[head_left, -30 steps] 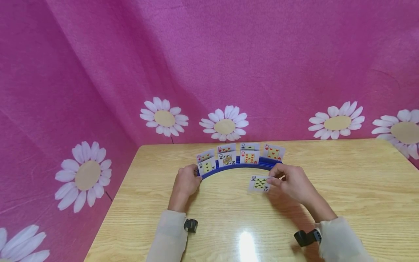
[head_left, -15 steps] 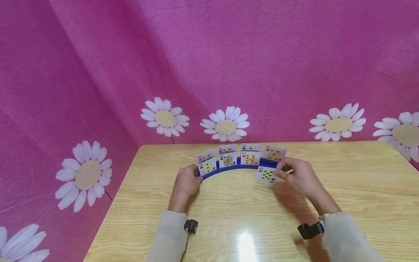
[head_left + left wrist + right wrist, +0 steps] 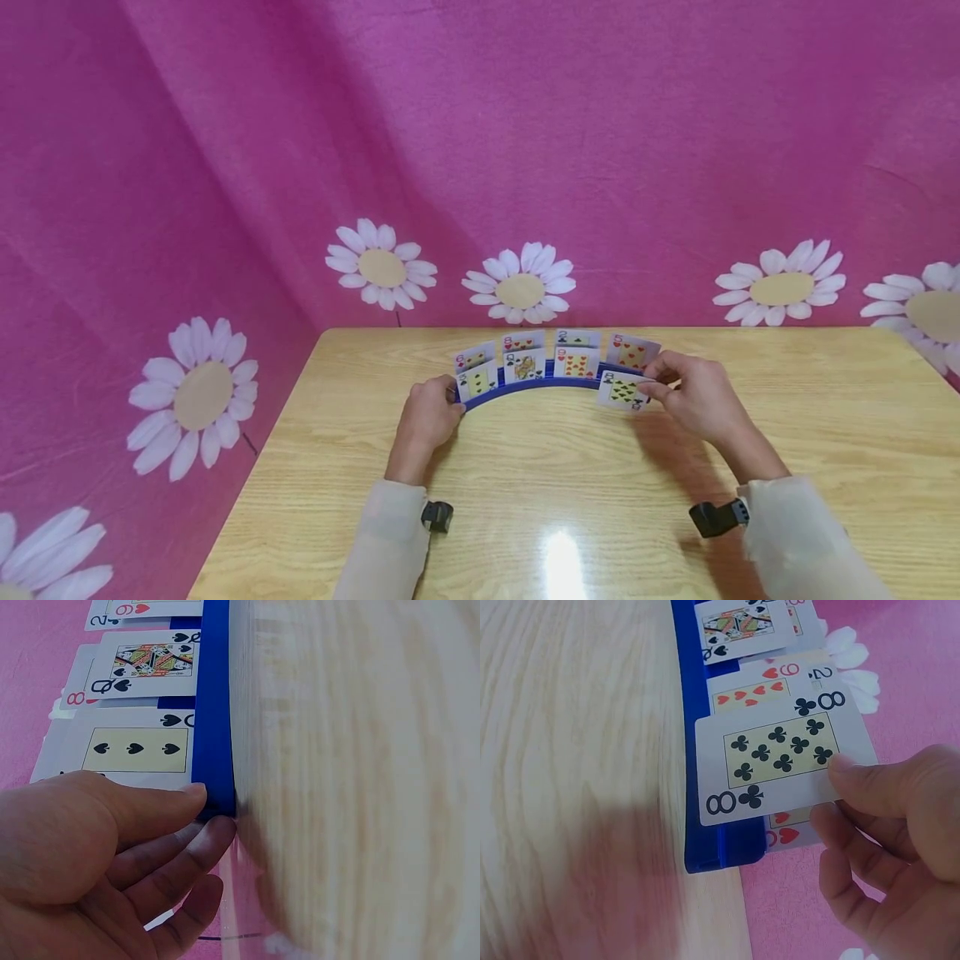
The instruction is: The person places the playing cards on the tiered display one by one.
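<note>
A curved blue card holder (image 3: pixel 536 384) stands on the table with playing cards upright in two rows. My left hand (image 3: pixel 426 415) grips its left end, thumb on the front face and fingertips at the underside in the left wrist view. Closest to that hand is the three of spades (image 3: pixel 135 748); the queen of spades (image 3: pixel 154 664) stands beside it. My right hand (image 3: pixel 697 402) pinches the eight of clubs (image 3: pixel 780 761) by its right side, thumb in front. That card overlaps the holder's right end, in front of the five of hearts (image 3: pixel 630 350). The nine of hearts (image 3: pixel 576 363) stands to its left.
The wooden table (image 3: pixel 555 467) ends at a pink cloth backdrop (image 3: pixel 600 167) with white daisies. More cards stand in the holder's rear row, including the eight of hearts (image 3: pixel 522 340). A black strap device (image 3: pixel 716 518) sits at each wrist.
My right hand has carried the eight of clubs from over the table up and rightward to the holder's right end. My left hand has stayed at the left end.
</note>
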`<state>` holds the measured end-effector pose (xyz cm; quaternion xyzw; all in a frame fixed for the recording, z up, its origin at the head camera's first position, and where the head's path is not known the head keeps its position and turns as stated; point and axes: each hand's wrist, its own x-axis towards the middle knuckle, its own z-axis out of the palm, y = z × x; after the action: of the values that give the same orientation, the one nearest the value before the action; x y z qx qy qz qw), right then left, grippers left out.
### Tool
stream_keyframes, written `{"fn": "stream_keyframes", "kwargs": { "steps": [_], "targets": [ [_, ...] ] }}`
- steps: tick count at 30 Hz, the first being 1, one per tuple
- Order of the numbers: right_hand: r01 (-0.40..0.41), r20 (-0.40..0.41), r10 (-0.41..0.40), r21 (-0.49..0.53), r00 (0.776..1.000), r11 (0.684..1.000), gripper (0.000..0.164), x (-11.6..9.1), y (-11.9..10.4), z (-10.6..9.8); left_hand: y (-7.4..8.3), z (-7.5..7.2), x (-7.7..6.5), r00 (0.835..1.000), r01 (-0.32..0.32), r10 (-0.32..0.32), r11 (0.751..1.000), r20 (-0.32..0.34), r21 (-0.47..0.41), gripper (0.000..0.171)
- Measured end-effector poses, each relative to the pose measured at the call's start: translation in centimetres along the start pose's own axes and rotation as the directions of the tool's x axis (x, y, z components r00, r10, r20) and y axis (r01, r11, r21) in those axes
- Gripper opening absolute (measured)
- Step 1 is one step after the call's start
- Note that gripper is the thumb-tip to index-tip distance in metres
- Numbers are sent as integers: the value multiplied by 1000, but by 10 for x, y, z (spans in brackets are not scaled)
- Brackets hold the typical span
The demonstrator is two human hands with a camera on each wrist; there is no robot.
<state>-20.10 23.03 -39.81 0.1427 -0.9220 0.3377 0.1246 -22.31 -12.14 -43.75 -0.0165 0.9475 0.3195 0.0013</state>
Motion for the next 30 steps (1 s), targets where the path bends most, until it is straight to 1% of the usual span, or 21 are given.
{"fn": "stream_keyframes", "kwargs": {
  "steps": [5,12,18,24,30],
  "targets": [
    [11,-30,-11,-6,999,1000,13,2,2,-2,-1,1,0,1000,7,-7,1000,4,-8,33],
    [-42,-21,42,-7,999,999,11,6,4,-5,-3,3,-1,1000,6,-5,1000,16,-28,33],
    [-77,-27,77,-8,997,997,10,9,4,-7,-2,2,-1,1000,-1,1,1000,3,-19,33],
    [-89,-44,88,-23,995,996,9,13,6,-7,-2,1,0,1000,-7,7,1000,2,-14,34],
    [-88,-42,87,-27,995,996,9,15,7,-7,-2,0,0,1000,-11,11,1000,0,-12,34]
  ]
}}
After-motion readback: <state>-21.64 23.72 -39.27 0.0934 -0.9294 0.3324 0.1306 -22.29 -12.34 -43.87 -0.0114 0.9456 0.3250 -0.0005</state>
